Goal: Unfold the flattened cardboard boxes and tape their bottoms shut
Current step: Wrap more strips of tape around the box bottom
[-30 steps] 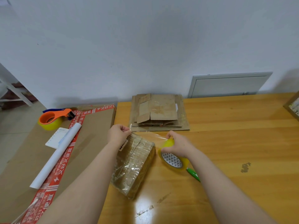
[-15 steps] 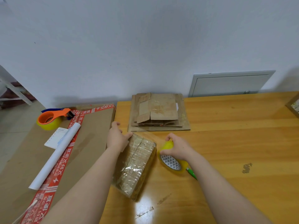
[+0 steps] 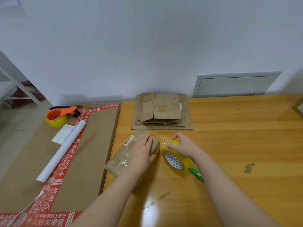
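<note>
Two hands are busy, and both are mine. Far left, an orange tape dispenser and a white paper roll lie on a big flat carton edged with red tape. Next comes the small cardboard box, lying on the wooden surface and shiny with clear tape. My left hand lies flat on its far end, fingers straight, pressing down and gripping nothing. Behind it, by the wall, the flattened boxes sit in a stack. A clear strip of tape runs from the box to the yellow tape roll, which my right hand holds with curled fingers.

I think the strip could wrinkle or stick to itself if it goes slack, and the box could slide if I pull too hard.

A green handle pokes out beside my right arm; I cannot tell what tool it is. One brown thing at the far right is cut off.
</note>
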